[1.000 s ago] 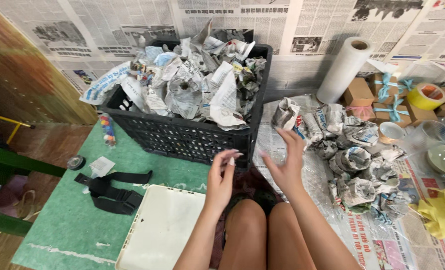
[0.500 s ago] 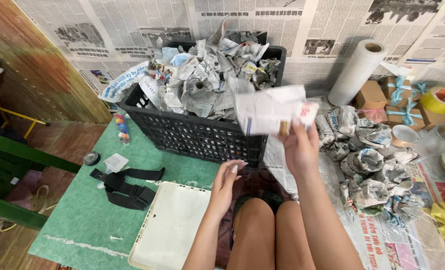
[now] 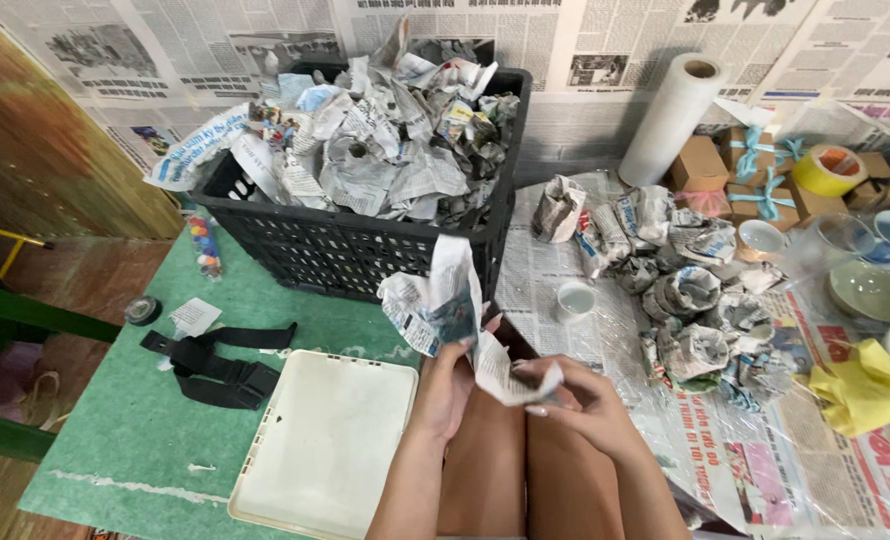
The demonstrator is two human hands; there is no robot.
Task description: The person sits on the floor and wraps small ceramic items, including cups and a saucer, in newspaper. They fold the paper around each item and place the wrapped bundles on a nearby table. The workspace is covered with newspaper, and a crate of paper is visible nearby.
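Both hands, the left hand [image 3: 452, 385] and right hand [image 3: 573, 405], have their grip closed on a crumpled newspaper sheet [image 3: 448, 310] above the lap, apparently peeling it open before the black crate [image 3: 350, 255], so parting the folds seems next

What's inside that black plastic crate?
The black crate is heaped above its rim with crumpled newspaper, some pieces spilling over the left edge. Whatever lies beneath the top layer, or inside the paper wads, is covered and cannot be seen.
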